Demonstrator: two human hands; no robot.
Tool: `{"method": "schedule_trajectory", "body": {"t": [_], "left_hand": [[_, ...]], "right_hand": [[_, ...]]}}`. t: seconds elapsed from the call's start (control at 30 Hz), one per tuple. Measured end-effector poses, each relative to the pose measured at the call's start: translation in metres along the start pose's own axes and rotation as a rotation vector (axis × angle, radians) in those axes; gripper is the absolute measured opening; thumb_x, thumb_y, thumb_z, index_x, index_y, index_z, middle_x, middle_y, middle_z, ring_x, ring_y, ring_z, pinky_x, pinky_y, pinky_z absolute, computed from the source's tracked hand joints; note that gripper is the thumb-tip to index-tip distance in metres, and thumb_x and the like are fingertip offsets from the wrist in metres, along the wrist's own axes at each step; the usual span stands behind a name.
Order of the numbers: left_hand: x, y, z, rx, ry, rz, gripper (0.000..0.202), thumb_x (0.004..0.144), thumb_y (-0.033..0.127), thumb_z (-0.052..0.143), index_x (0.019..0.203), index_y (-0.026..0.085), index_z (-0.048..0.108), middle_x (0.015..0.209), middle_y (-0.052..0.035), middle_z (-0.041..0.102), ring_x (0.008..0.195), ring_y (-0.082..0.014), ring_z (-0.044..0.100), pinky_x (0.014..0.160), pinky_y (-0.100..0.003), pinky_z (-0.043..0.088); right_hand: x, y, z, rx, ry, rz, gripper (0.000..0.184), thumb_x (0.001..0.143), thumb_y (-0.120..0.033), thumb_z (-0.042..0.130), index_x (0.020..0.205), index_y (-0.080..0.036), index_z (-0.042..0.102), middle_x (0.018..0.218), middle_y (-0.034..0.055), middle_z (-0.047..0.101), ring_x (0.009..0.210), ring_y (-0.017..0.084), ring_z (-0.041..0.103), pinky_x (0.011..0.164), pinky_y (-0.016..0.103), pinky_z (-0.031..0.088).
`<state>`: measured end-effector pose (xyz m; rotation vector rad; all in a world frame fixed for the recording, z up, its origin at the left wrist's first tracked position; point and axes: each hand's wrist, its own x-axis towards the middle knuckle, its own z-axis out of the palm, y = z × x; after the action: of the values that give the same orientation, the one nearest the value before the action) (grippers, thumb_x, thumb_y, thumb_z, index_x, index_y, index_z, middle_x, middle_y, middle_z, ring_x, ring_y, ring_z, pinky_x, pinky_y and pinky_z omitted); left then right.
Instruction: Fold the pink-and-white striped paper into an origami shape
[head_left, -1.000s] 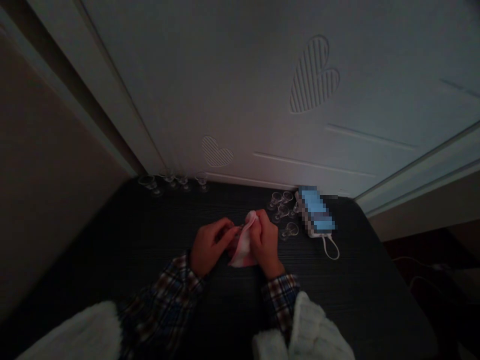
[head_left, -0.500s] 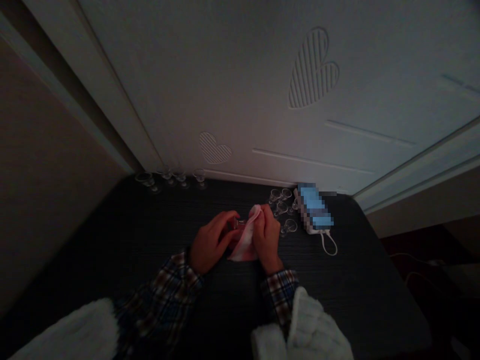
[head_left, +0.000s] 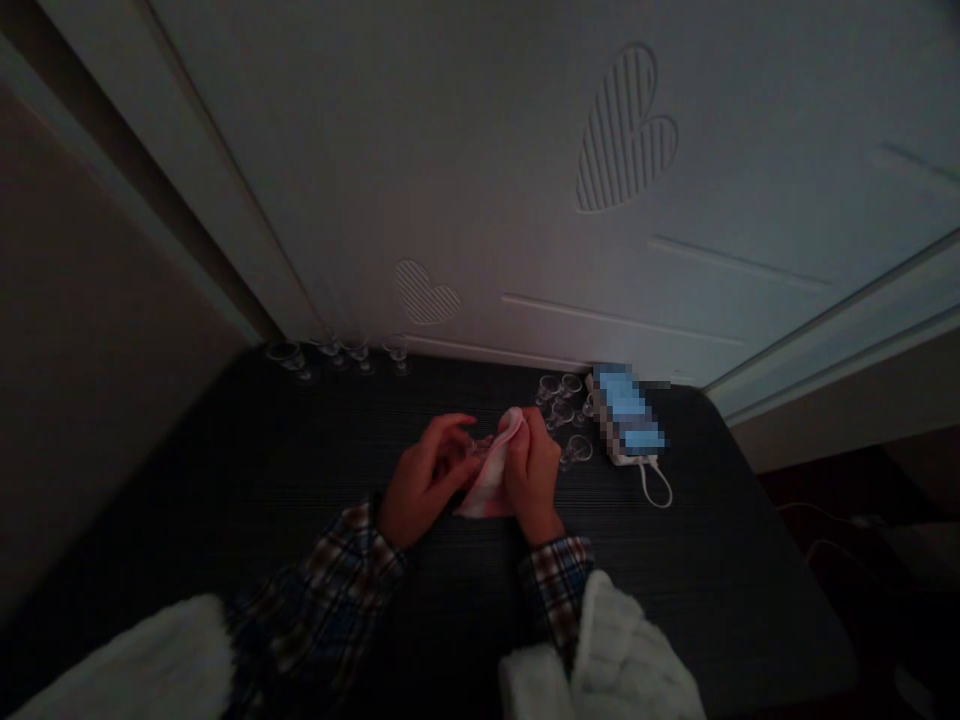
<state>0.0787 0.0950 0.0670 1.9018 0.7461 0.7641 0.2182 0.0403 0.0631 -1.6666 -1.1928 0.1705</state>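
Note:
My left hand [head_left: 424,482] is curled around a small clear glass [head_left: 478,447], its index finger lifted and its thumb against the glass. A pink and white cloth [head_left: 491,488] is bunched in my right hand [head_left: 532,475], whose fingers are closed on it. The cloth meets the glass between the two hands and covers part of it, with a loose end hanging toward the dark table [head_left: 420,620]. Just beyond my right hand stand several small clear stemmed glasses [head_left: 576,450].
More clear stemmed glasses [head_left: 360,353] line the table's back left edge, against the white panel [head_left: 480,180] with carved hearts. At the right, a lit phone [head_left: 630,410] rests on a white object with a looped cable [head_left: 660,490].
The fingers of my left hand have loosened and spread, and the glass has turned between them. My right hand keeps the cloth in nearly the same place.

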Motion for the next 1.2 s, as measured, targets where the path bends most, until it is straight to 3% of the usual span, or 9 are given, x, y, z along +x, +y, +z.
{"method": "schedule_trajectory", "body": {"t": [0.23, 0.37, 0.53, 0.6, 0.67, 0.77, 0.9, 1.1, 1.2], "left_hand": [[0.0011, -0.0048, 0.001, 0.143, -0.026, 0.064, 0.029, 0.088, 0.029, 0.047, 0.116, 0.021, 0.048, 0.104, -0.0043, 0.059, 0.083, -0.0141, 0.059, 0.076, -0.027, 0.046], [0.0011, -0.0013, -0.0007, 0.142, -0.062, 0.009, 0.025, 0.089, 0.036, 0.043, 0.106, 0.018, 0.048, 0.081, -0.0006, 0.06, 0.072, -0.0142, 0.058, 0.064, -0.024, 0.043], [0.0009, 0.0002, -0.0018, 0.061, -0.068, -0.056, 0.031, 0.092, 0.04, 0.033, 0.08, 0.017, 0.05, 0.064, 0.0012, 0.053, 0.06, -0.0121, 0.052, 0.052, -0.022, 0.036], [0.0006, 0.0, -0.0013, 0.043, -0.037, -0.05, 0.028, 0.091, 0.039, 0.036, 0.085, 0.016, 0.052, 0.068, 0.0008, 0.055, 0.062, -0.0117, 0.052, 0.053, -0.022, 0.037], [0.0006, -0.0004, -0.0004, 0.028, -0.004, -0.027, 0.025, 0.089, 0.037, 0.042, 0.104, 0.017, 0.05, 0.079, -0.0004, 0.058, 0.067, -0.0117, 0.054, 0.057, -0.022, 0.04], [0.0012, -0.0015, 0.0014, 0.076, -0.013, 0.043, 0.036, 0.087, 0.031, 0.049, 0.121, 0.021, 0.042, 0.098, -0.003, 0.058, 0.075, -0.0123, 0.057, 0.066, -0.024, 0.044], [0.0019, -0.0031, 0.0026, 0.195, -0.025, 0.094, 0.025, 0.089, 0.027, 0.045, 0.112, 0.02, 0.048, 0.104, -0.0038, 0.058, 0.085, -0.0139, 0.057, 0.076, -0.026, 0.044], [0.0013, 0.001, -0.0007, 0.206, -0.056, 0.014, 0.022, 0.09, 0.038, 0.042, 0.092, 0.018, 0.051, 0.072, 0.002, 0.055, 0.065, -0.0126, 0.053, 0.061, -0.025, 0.038], [0.0018, 0.002, -0.0013, 0.184, -0.035, 0.018, 0.022, 0.089, 0.038, 0.044, 0.093, 0.018, 0.052, 0.073, 0.0016, 0.055, 0.065, -0.0121, 0.052, 0.06, -0.024, 0.038]], "right_hand": [[0.0025, -0.0015, 0.0011, 0.013, 0.034, 0.053, 0.03, 0.095, -0.031, 0.029, 0.077, -0.018, 0.047, 0.063, -0.0029, 0.049, 0.054, 0.009, 0.045, 0.053, 0.021, 0.026], [0.0019, -0.0028, 0.0011, 0.018, 0.008, 0.049, 0.03, 0.095, -0.032, 0.029, 0.077, -0.018, 0.047, 0.063, -0.0025, 0.049, 0.055, 0.009, 0.045, 0.053, 0.021, 0.027], [-0.0003, -0.0021, 0.0011, 0.018, -0.062, -0.009, 0.026, 0.094, -0.031, 0.029, 0.082, -0.018, 0.049, 0.069, -0.0004, 0.054, 0.06, 0.011, 0.05, 0.056, 0.021, 0.031], [-0.0006, -0.0011, 0.0013, 0.013, -0.065, -0.013, 0.026, 0.094, -0.031, 0.029, 0.082, -0.018, 0.049, 0.068, -0.0005, 0.054, 0.06, 0.011, 0.05, 0.056, 0.021, 0.031], [-0.0002, 0.0, 0.0016, 0.001, -0.039, 0.001, 0.026, 0.094, -0.03, 0.029, 0.082, -0.018, 0.049, 0.067, -0.0009, 0.053, 0.058, 0.01, 0.049, 0.055, 0.021, 0.029], [0.0014, 0.0014, 0.0025, -0.008, 0.008, 0.034, 0.027, 0.094, -0.031, 0.029, 0.078, -0.018, 0.047, 0.064, -0.002, 0.05, 0.055, 0.01, 0.046, 0.053, 0.021, 0.027], [0.0032, 0.0013, 0.0035, 0.019, -0.002, 0.062, 0.03, 0.095, -0.031, 0.028, 0.075, -0.018, 0.046, 0.063, -0.0024, 0.048, 0.055, 0.009, 0.045, 0.053, 0.021, 0.026], [0.0022, -0.0012, 0.0029, 0.033, -0.04, 0.047, 0.028, 0.095, -0.032, 0.029, 0.078, -0.018, 0.047, 0.064, -0.0022, 0.051, 0.055, 0.009, 0.046, 0.052, 0.02, 0.026], [0.002, -0.0016, 0.0021, 0.037, -0.055, 0.029, 0.028, 0.095, -0.031, 0.029, 0.08, -0.018, 0.048, 0.066, -0.0017, 0.052, 0.057, 0.01, 0.047, 0.054, 0.02, 0.028]]}}
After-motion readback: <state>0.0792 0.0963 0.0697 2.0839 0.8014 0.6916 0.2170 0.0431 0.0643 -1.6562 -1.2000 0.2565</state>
